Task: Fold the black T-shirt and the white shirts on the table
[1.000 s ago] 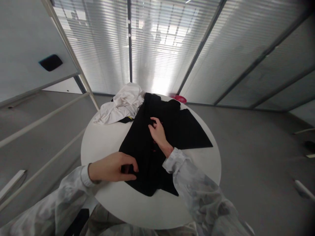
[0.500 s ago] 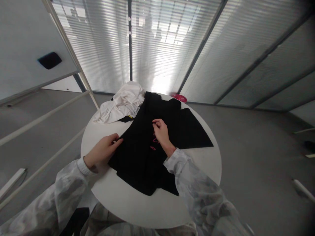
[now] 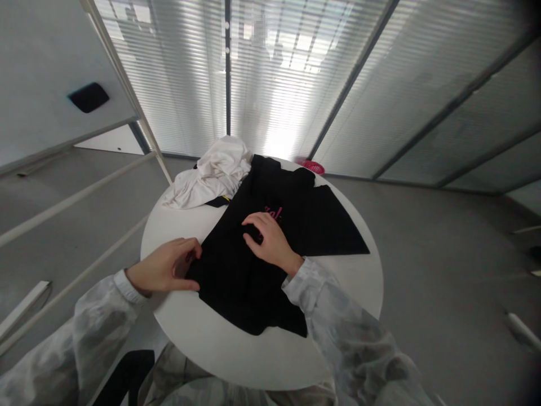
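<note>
A black T-shirt (image 3: 236, 282) with pink lettering lies spread over the round white table (image 3: 262, 363), one part reaching out to the right. My left hand (image 3: 169, 266) is at its left edge, thumb and fingers apart, by the near-left corner of the cloth. Over the middle of the shirt is my right hand (image 3: 270, 239), its thumb and fingers parted in a curve, partly covering the print. No cloth shows pinched in either hand.
A crumpled white garment (image 3: 220, 169) lies at the table's far left, with a dark piece under it. Behind the far edge is a pink mesh object (image 3: 313, 167). A whiteboard on a frame (image 3: 146, 127) stands left; a blind-covered glass partition (image 3: 270, 84) rises beyond.
My left hand has let go of the shirt's left edge and opened, moving slightly left and nearer. My right hand has come off its pinch, opened, and shifted left and nearer, uncovering pink lettering.
</note>
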A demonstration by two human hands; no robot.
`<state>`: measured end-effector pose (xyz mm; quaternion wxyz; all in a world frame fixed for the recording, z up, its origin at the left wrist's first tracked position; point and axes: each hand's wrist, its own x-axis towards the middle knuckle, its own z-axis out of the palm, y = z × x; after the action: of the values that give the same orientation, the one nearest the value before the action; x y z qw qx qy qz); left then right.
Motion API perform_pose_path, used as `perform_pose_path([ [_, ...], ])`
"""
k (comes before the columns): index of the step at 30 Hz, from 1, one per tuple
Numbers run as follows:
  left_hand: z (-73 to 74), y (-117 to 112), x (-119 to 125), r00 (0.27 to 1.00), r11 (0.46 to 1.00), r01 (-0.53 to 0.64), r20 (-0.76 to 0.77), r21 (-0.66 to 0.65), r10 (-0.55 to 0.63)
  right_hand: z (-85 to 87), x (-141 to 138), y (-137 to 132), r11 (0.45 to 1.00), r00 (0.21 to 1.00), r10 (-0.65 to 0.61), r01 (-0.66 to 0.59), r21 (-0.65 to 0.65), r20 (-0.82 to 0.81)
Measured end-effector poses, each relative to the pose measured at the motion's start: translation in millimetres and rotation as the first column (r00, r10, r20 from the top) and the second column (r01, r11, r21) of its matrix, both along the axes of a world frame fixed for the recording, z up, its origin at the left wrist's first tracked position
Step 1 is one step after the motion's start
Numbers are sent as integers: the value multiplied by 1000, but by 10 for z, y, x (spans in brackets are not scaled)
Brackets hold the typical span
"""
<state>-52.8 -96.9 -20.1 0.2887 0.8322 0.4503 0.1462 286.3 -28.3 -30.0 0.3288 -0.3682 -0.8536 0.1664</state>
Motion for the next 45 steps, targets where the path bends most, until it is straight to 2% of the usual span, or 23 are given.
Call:
perform_pose_path([
  [1, -10, -50, -8, 1000, 999, 25, 1, 38, -25, 21, -1, -39, 993, 991, 121, -121, -9, 57],
  [3, -65, -164, 21, 1000, 993, 2, -11, 121, -1, 29, 2, -84, 962, 951, 274, -272, -35, 144],
  [7, -215, -402, 188, 998, 975, -58, 25, 217, 54, -4, 24, -90, 924, 901, 382, -373, -83, 207],
  [10, -266, -509, 295, 993, 967, -108, 79, 233, 92, -31, 49, -64, 902, 879, 432, -421, -96, 203],
  [17, -258, -531, 261, 964, 987, -140, 238, 74, 118, -210, 87, 37, 936, 926, 348, -351, -3, 143],
  [21, -309, -535, 234, 903, 954, -297, 331, 26, 272, -291, 119, 83, 981, 981, 192, -193, 28, 23],
  [25, -352, -544, 231, 845, 913, -407, 382, 6, 374, -335, 130, 98, 997, 995, 71, -73, -22, -73],
  [31, -375, -537, 235, 796, 911, -382, 446, -153, 408, -358, 121, 98, 995, 986, 23, -39, -94, -166],
  [33, -405, -519, 255, 749, 885, -422, 474, -197, 463, -306, 131, 68, 995, 987, 50, -62, -77, -150],
  [35, -442, -499, 279, 691, 846, -481, 495, -231, 528, -218, 145, 13, 989, 985, 147, -149, -19, -87],
  [38, -473, -484, 305, 644, 815, -514, 507, -268, 573, -86, 155, -78, 936, 936, 347, -349, 42, 55],
  [40, -463, -485, 311, 632, 812, -515, 519, -273, 575, -56, 145, -110, 906, 900, 412, -421, 36, 141],
  [42, -435, -492, 312, 637, 826, -491, 533, -276, 557, -92, 127, -106, 908, 892, 406, -418, 24, 199],
  [45, -401, -508, 316, 665, 866, -418, 557, -274, 498, -219, 107, -52, 933, 911, 330, -355, 64, 246],
])
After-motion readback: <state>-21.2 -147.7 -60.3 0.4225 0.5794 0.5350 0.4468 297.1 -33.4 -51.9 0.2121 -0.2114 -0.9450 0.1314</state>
